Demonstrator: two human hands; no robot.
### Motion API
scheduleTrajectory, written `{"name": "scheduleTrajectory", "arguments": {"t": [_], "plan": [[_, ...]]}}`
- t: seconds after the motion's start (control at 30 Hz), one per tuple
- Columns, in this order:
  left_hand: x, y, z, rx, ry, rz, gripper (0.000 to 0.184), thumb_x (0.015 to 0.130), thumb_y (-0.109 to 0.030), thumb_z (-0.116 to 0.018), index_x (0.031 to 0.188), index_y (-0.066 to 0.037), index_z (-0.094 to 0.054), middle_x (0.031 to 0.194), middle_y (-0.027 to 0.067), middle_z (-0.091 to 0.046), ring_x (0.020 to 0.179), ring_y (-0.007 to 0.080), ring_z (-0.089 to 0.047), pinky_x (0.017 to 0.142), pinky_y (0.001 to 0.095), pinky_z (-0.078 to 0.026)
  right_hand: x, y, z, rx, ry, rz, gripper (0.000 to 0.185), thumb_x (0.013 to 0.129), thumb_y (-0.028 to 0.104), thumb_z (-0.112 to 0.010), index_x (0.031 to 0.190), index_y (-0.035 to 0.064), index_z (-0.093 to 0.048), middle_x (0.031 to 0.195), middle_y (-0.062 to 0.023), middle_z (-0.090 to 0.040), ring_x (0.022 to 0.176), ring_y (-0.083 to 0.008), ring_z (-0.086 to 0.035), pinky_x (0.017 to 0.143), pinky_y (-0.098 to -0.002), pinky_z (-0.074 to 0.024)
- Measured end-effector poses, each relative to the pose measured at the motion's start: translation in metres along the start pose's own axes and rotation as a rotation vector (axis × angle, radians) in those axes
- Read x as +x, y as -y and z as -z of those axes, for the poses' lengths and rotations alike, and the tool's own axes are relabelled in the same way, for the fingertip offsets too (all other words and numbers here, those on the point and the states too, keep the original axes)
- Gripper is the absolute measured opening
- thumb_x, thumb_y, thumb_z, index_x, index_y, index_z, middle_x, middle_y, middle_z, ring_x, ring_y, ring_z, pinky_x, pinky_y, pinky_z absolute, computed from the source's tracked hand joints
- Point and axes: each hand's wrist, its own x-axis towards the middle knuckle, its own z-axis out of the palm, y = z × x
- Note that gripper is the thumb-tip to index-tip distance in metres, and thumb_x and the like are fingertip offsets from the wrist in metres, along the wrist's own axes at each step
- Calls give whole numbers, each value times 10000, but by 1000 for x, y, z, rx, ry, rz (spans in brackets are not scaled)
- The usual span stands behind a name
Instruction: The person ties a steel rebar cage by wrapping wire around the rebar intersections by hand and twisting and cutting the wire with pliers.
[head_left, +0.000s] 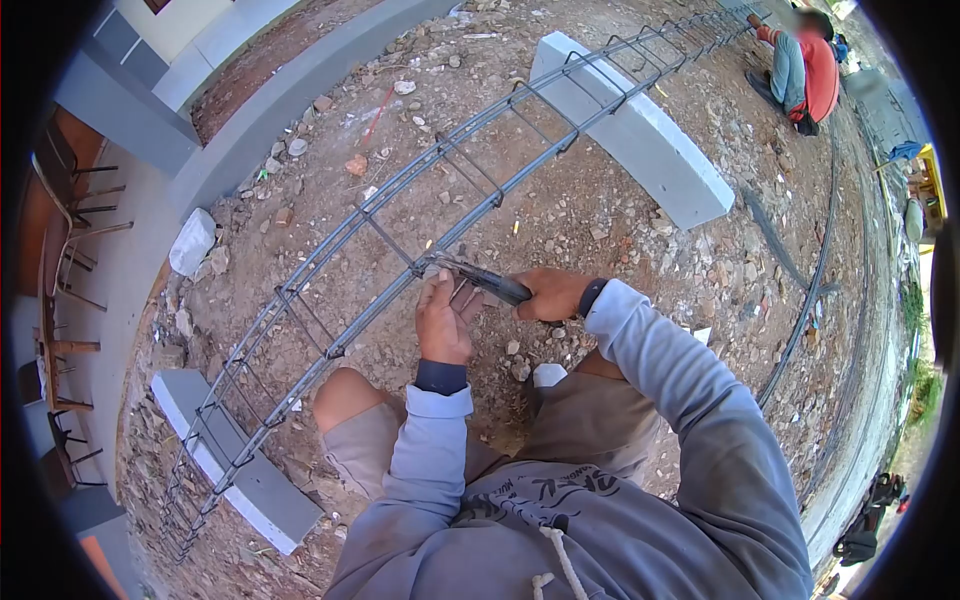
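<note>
My right hand [556, 294] is wrapped round the dark handles of a pair of pliers [495, 282]. The jaws of the pliers reach left to the near bar of a long steel rebar cage [380, 232], beside a square stirrup joint. Just below that joint is my left hand [444, 320], its fingers bent close to the plier tips and the bar. Something thin, perhaps wire, shows by its fingers, too small to make out clearly. The cage runs diagonally from lower left to upper right.
Under the cage lie a pale block [640, 140] at upper right and another [235, 455] at lower left. A person in a red shirt [820, 75] crouches at the cage's far end. Rubble covers the ground; chairs [72, 225] stand left, and long bars [800, 325] lie right.
</note>
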Motion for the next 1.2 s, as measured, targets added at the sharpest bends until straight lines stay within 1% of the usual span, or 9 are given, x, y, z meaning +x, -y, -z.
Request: {"name": "scheduleTrajectory", "arguments": {"t": [0.07,0.17,0.3,0.53,0.77,0.8,0.9,1.0,1.2], "plan": [[-1,1,2,-7,17,-21,180,927,-285,-596,1024,-141,-553,1035,24,-588,1016,215,-568,871,426,-472,1,-6,2,177,77,-9,393,804,292,-651,1100,40,-592,924,-115,-656,885,-220,-607,806,-351,-457],[-3,2,3,48,1,-59,175,927,-281,-596,1017,-137,-557,1022,21,-596,976,205,-584,848,412,-486,-6,-3,6,316,56,-13,351,841,267,-635,1104,40,-588,911,-88,-658,873,-194,-603,806,-347,-454],[-9,-3,6,102,-14,-71,173,927,-263,-594,992,-104,-579,985,20,-607,925,197,-609,789,366,-516,1,-13,2,255,83,-35,383,857,284,-655,1137,34,-583,906,-70,-658,856,-178,-590,806,-331,-452],[-6,-1,14,129,-18,-90,167,936,-241,-576,984,-80,-582,965,31,-618,865,193,-634,765,344,-521,-6,-2,2,605,161,-61,333,871,228,-652,1151,58,-596,910,-25,-620,868,-136,-538,789,-296,-424],[-8,-7,17,191,-8,-84,168,949,-238,-552,971,-75,-589,845,29,-636,742,157,-636,675,300,-521,-10,-6,6,202,-51,41,306,842,229,-634,1074,35,-586,783,-70,-599,759,-164,-546,714,-338,-447],[-7,-7,17,197,-7,-73,168,951,-238,-549,963,-75,-592,824,26,-634,717,148,-632,657,292,-520,-15,4,7,61,-58,15,356,845,221,-615,1158,58,-569,768,-89,-593,761,-192,-559,720,-355,-454],[-6,-12,25,250,34,-50,183,948,-238,-547,920,-69,-614,780,-1,-610,672,104,-592,644,266,-511,-17,20,-2,22,-52,-43,446,845,213,-604,1269,98,-524,813,-109,-608,789,-214,-569,749,-360,-459],[-8,-16,31,187,70,-36,155,945,-223,-556,907,-80,-601,748,-5,-586,638,111,-580,617,277,-506,-13,18,-11,118,-63,46,537,841,209,-606,1351,122,-464,894,-124,-628,842,-207,-576,794,-347,-463],[-10,-20,34,199,76,-42,168,944,-229,-557,915,-74,-616,725,-18,-584,637,91,-565,619,261,-504,-11,18,-10,161,18,-10,560,841,216,-615,1369,137,-446,985,-122,-637,909,-192,-576,856,-324,-453]]}}
